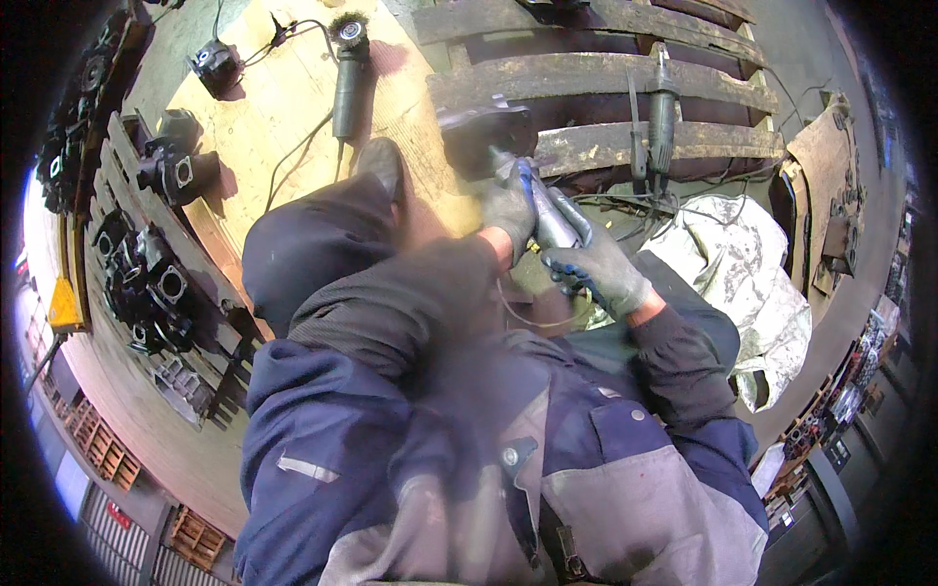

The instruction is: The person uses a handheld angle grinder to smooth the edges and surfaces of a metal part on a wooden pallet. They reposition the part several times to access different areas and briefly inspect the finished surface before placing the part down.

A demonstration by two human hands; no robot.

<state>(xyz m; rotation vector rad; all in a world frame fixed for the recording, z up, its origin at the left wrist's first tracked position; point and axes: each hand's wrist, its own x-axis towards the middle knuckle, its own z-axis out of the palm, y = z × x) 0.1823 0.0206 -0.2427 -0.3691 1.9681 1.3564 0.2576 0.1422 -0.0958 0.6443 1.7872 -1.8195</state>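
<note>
The left hand (508, 210) and right hand (598, 273) are both gripping a grey power tool (555, 225), which is pointing at a dark part (484, 137) lying by the left end of a pallet (586, 78). Work there seems to be continuing, though blur is hiding how much remains; whether the dark castings (127, 283) sitting at left are finished or waiting, I cannot tell

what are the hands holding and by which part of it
A grey handheld tool: the left hand grips it toward its far end, the right hand toward its near end.
</note>
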